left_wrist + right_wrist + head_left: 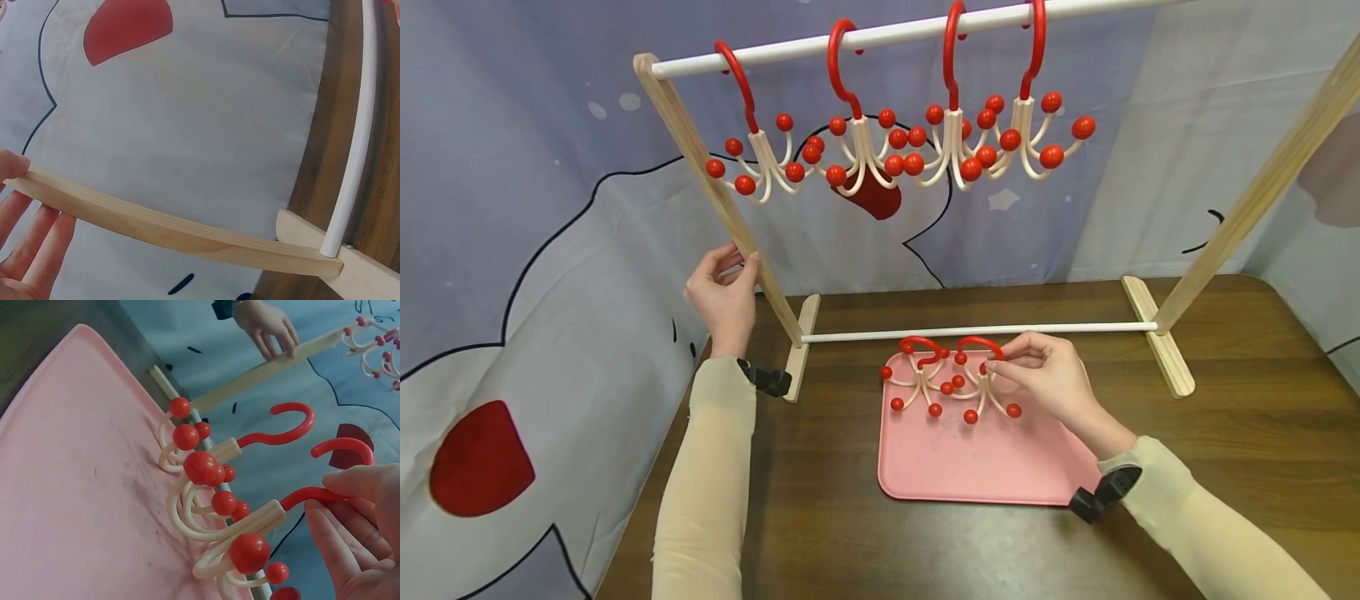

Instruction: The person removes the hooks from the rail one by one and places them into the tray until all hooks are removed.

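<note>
Left hand (724,292) grips the rack (887,34) by its post (181,231), perhaps steadying it. Near the rack's lower bar (850,337), right hand (1054,377) pinches a hanger hook (299,495)

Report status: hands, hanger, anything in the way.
Left hand gripping left wooden post. Right hand pinching hanger by red hook. Second hanger close beside it, possible snag.

Open gap between hung hangers (952,137) and lower rod (850,337); wooden posts (1258,193) flank sides.
</note>
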Demonstrator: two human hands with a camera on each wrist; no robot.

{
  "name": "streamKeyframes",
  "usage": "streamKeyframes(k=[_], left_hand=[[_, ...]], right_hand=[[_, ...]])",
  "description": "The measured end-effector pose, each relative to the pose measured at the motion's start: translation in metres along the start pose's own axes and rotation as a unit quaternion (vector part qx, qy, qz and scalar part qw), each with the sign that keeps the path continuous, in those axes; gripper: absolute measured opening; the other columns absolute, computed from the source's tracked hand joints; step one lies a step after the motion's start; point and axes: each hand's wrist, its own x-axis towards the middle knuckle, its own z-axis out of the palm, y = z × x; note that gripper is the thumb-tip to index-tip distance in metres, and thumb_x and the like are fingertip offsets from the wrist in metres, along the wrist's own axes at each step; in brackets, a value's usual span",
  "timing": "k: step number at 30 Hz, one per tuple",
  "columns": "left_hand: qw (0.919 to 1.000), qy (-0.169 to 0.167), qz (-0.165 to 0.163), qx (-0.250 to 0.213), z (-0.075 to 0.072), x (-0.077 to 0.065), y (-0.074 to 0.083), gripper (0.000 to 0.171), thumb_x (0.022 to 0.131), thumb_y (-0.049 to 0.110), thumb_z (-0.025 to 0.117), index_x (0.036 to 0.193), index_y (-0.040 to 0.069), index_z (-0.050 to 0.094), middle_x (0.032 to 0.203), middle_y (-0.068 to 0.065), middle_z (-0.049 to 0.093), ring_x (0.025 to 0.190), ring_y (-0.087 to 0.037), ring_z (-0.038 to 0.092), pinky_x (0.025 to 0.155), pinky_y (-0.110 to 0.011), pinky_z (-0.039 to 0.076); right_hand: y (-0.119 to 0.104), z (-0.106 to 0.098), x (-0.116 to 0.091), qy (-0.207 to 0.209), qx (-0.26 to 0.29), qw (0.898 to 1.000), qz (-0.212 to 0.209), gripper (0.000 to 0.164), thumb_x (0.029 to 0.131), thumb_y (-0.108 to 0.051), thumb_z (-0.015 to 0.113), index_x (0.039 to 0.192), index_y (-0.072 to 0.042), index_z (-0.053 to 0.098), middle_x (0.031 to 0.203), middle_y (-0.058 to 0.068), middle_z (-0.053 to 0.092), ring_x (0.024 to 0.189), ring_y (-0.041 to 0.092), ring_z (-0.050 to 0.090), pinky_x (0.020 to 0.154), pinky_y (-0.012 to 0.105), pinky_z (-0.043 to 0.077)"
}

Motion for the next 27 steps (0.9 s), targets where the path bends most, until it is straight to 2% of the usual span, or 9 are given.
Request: streamKeyframes(k=[5,10,17,27], left_hand=[[1.0000,-0.001,-0.005,0.001,0.000,0.000,0.000,0.021,0.089,0.013,0.081,0.109,0.009,0.078,0.098,-0.007,0.075,0.076,-0.012,0.072,0.069,-0.021,0.060],[1.0000,-0.003,-0.006,0.000,0.000,0.000,0.000,0.021,0.089,0.014,0.081,0.109,0.009,0.078,0.099,-0.007,0.075,0.076,-0.011,0.072,0.070,-0.021,0.060],[1.0000,-0.004,-0.006,-0.005,-0.001,0.000,0.000,0.021,0.089,0.013,0.081,0.109,0.009,0.078,0.099,-0.008,0.075,0.075,-0.012,0.072,0.069,-0.021,0.060],[0.9999,0.001,-0.008,-0.006,0.000,-0.001,0.002,0.021,0.088,0.012,0.082,0.108,0.009,0.079,0.098,-0.008,0.075,0.078,-0.020,0.072,0.069,-0.021,0.060]], right_hand=[[0.003,0.004,0.002,-0.002,-0.006,1.000,-0.005,0.023,0.082,-0.010,0.088,0.097,0.000,0.073,0.094,0.012,0.076,0.083,0.011,0.074,0.071,0.024,0.061],[0.008,0.005,0.004,-0.002,0.022,1.000,-0.012,0.022,0.081,-0.001,0.086,0.097,0.004,0.071,0.094,0.015,0.076,0.082,0.011,0.074,0.071,0.025,0.062],[0.011,0.004,0.004,-0.001,0.025,1.000,-0.006,0.023,0.082,-0.002,0.086,0.098,0.004,0.071,0.094,0.016,0.076,0.082,0.012,0.074,0.070,0.025,0.062],[0.009,0.001,0.003,-0.001,0.006,1.000,-0.009,0.035,0.083,-0.009,0.087,0.112,0.003,0.073,0.104,0.020,0.074,0.087,0.012,0.074,0.074,0.023,0.061]])
